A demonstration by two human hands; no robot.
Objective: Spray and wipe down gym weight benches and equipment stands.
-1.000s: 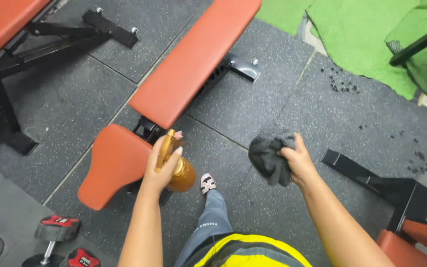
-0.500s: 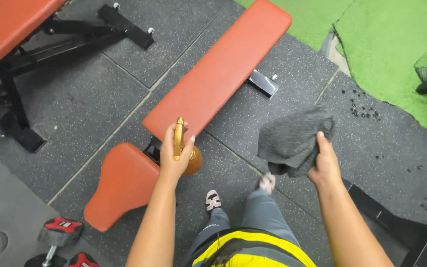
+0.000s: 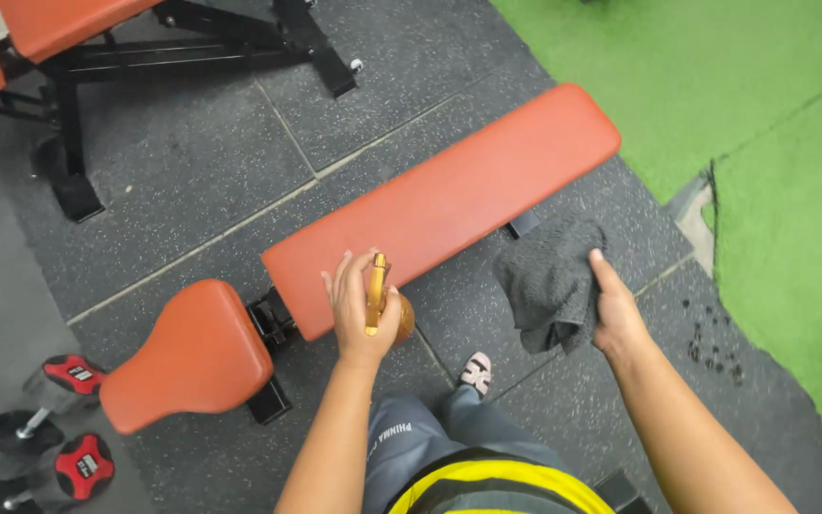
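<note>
Amber spray bottle [image 3: 384,306] sits clenched in the left hand [image 3: 359,309], hovering over the near end of the orange bench pad [image 3: 449,205], while the right hand [image 3: 617,319] grips a grey cloth [image 3: 549,281] that hangs just beside the pad's edge. For a good result, I would judge that the nozzle should point down at the pad, held near. The cloth should be spread flat before wiping along its length.

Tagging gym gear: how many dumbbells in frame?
2. One dumbbell with red-capped ends lies at lower left beside the bench seat; a second dumbbell lies just below it, cut by the frame edge. More may lie out of view.
</note>
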